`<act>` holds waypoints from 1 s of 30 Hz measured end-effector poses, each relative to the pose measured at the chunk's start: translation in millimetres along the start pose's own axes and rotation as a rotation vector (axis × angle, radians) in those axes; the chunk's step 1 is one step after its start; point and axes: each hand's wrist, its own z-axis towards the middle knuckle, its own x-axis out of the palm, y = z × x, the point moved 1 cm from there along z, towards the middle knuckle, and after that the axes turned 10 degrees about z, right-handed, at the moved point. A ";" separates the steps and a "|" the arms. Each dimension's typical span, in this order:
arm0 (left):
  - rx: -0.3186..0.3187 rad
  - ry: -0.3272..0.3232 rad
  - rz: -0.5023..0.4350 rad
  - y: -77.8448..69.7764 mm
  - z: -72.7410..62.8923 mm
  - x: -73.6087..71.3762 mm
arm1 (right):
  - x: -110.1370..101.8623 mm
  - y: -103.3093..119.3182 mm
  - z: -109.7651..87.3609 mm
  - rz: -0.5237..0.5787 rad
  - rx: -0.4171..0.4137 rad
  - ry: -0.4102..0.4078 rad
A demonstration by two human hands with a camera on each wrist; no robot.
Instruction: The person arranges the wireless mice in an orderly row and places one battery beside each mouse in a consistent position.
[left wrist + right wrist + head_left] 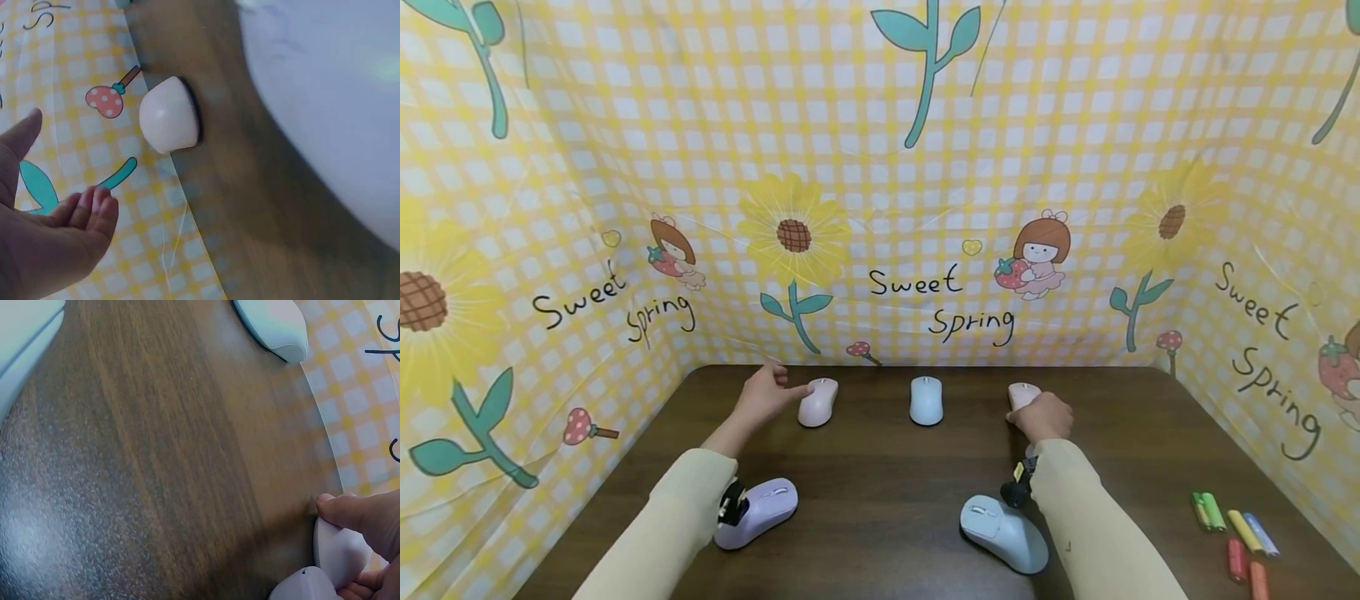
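Hands well apart at the far side of the table (865,475), head view. The left hand (766,393), its fingers spread and holding nothing, lies just left of the left pink mouse (817,405), the thumb pointing toward it. The right hand (1043,417) grips the right pink mouse (1022,393), whose front end shows beyond the fingers. Between these two stands the blue mouse (927,402), near the table's far edge. Nearer the viewer, the purple mouse (769,507) lies slanted beside the left sleeve (662,517), and the grey-green mouse (1004,533) beside the right sleeve (1097,525). Coloured batteries (1236,557) lie at the right. Checked cloth (910,192) rises behind the table.

Left wrist view: the left hand, fingers loosely bent, appears apart from the left pink mouse; a large, blurred pale surface fills the right side.

Right wrist view: the thumb presses one side of the right pink mouse, with fingers at the other. Just beside it is a pale rounded object (305,586), cut off below; its identity cannot be told. The blue mouse appears above, well apart from the hand.
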 end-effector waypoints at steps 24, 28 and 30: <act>0.315 0.156 -0.136 44.7 -58.6 -18.1 | -0.6 -1.7 1.8 0.008 -0.008 0.008; 0.316 0.178 -0.145 56.5 -67.2 -17.7 | -0.2 -1.6 2.3 -0.021 -0.031 0.020; 0.322 0.189 -0.169 61.5 -71.4 -17.7 | 1.1 -1.8 3.5 -0.028 -0.033 0.021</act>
